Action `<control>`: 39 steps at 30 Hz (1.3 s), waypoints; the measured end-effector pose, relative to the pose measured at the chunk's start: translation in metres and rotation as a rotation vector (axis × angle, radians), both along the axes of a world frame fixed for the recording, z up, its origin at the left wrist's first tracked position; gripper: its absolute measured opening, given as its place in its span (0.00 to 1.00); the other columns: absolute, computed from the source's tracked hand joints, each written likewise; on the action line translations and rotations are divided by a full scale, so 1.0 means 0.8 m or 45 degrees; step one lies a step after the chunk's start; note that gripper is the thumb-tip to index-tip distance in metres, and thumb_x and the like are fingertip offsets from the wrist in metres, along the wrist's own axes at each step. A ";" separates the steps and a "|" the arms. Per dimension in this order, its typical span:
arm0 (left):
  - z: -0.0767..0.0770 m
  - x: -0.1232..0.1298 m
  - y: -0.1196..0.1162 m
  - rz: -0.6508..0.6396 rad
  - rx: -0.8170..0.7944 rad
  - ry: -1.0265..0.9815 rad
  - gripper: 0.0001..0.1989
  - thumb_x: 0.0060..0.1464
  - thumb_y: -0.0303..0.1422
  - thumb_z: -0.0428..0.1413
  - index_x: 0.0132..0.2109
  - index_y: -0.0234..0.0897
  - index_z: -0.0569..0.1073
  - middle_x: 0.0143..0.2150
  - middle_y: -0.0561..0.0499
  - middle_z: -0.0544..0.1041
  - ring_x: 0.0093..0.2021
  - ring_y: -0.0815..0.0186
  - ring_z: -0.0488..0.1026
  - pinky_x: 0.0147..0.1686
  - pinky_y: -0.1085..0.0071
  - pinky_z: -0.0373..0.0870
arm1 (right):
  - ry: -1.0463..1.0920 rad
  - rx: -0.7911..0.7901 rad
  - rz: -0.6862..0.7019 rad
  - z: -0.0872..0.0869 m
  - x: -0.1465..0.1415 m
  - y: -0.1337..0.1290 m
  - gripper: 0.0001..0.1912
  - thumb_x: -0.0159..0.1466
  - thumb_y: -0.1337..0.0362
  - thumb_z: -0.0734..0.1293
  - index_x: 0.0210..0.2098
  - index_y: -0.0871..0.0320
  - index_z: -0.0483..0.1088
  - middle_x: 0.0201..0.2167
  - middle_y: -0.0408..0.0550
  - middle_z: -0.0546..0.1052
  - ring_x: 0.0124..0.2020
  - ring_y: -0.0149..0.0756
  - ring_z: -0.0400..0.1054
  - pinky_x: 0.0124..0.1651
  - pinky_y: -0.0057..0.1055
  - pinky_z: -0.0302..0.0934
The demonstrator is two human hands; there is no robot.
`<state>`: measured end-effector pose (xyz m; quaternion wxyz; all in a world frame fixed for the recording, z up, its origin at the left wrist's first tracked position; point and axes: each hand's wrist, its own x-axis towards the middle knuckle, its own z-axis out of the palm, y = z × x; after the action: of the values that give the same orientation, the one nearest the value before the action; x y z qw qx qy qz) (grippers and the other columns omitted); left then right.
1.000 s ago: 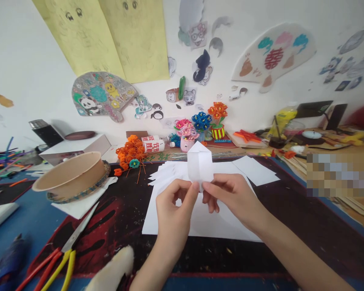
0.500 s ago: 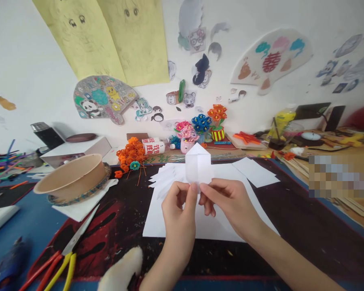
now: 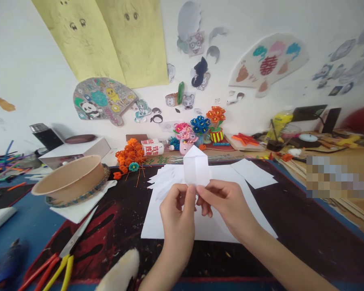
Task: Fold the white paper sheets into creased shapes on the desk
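A small piece of folded white paper (image 3: 196, 166) stands upright in the middle of the view, its top creased into a point. My left hand (image 3: 179, 214) pinches its lower edge from the left, thumb in front. From the right, my right hand (image 3: 226, 208) pinches the same edge, so the two thumbs almost meet. Below both hands lies a large white sheet (image 3: 212, 224) on the dark mat. Several folded white papers (image 3: 165, 180) are fanned out just behind my left hand.
To the left are a round tan container (image 3: 69, 178) and open scissors (image 3: 71, 246) with red and yellow handles. Orange craft flowers (image 3: 130, 153) lie behind. More white sheets (image 3: 256, 173) rest at the right, near thin wooden sticks (image 3: 346, 206). A wall (image 3: 212, 12) closes off the back.
The view has shifted very slightly. Both hands keep the same pinch on the folded paper, and nothing else has visibly moved.
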<state>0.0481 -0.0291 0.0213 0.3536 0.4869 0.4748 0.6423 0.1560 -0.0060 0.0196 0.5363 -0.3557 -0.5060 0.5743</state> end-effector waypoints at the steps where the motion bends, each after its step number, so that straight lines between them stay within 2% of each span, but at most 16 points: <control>1: 0.000 0.000 0.000 0.002 0.004 0.014 0.11 0.58 0.33 0.56 0.27 0.36 0.69 0.19 0.58 0.67 0.21 0.73 0.66 0.24 0.76 0.61 | 0.000 -0.004 -0.003 0.000 0.000 0.000 0.17 0.57 0.55 0.72 0.20 0.60 0.73 0.15 0.43 0.73 0.15 0.28 0.65 0.19 0.25 0.59; 9: -0.003 -0.004 0.001 -0.065 -0.012 0.053 0.11 0.58 0.34 0.55 0.28 0.36 0.69 0.20 0.58 0.69 0.22 0.72 0.67 0.24 0.77 0.63 | -0.038 0.019 -0.060 -0.001 0.000 0.000 0.17 0.56 0.55 0.73 0.19 0.60 0.72 0.14 0.42 0.72 0.15 0.27 0.65 0.19 0.24 0.59; 15: 0.001 -0.013 0.008 -0.069 -0.012 0.077 0.12 0.54 0.33 0.59 0.25 0.36 0.70 0.19 0.58 0.68 0.20 0.74 0.64 0.22 0.79 0.60 | -0.139 0.096 -0.089 0.000 0.003 0.001 0.17 0.54 0.56 0.74 0.18 0.59 0.71 0.14 0.41 0.71 0.15 0.27 0.65 0.18 0.24 0.60; 20: 0.001 -0.016 0.009 -0.058 0.016 0.092 0.13 0.54 0.33 0.59 0.24 0.36 0.71 0.17 0.59 0.67 0.19 0.74 0.61 0.20 0.79 0.58 | -0.173 0.107 -0.098 -0.001 0.002 0.000 0.17 0.57 0.56 0.72 0.18 0.59 0.71 0.14 0.41 0.71 0.15 0.27 0.65 0.19 0.23 0.60; 30: 0.003 -0.020 0.004 -0.023 0.028 0.199 0.15 0.56 0.34 0.58 0.23 0.35 0.72 0.20 0.57 0.69 0.20 0.74 0.62 0.22 0.79 0.60 | -0.184 0.101 -0.099 0.001 0.001 -0.002 0.17 0.58 0.55 0.71 0.19 0.59 0.71 0.13 0.41 0.71 0.15 0.27 0.65 0.19 0.24 0.60; 39: 0.002 -0.018 0.008 -0.032 0.011 0.338 0.18 0.60 0.37 0.53 0.23 0.36 0.70 0.18 0.57 0.66 0.20 0.73 0.62 0.22 0.78 0.59 | -0.199 0.108 -0.118 0.002 0.005 -0.002 0.14 0.57 0.59 0.72 0.19 0.59 0.71 0.13 0.40 0.71 0.15 0.26 0.65 0.19 0.22 0.60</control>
<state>0.0333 -0.0229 0.0229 0.2936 0.5750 0.5086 0.5697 0.1598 -0.0075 0.0209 0.5357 -0.3994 -0.5532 0.4975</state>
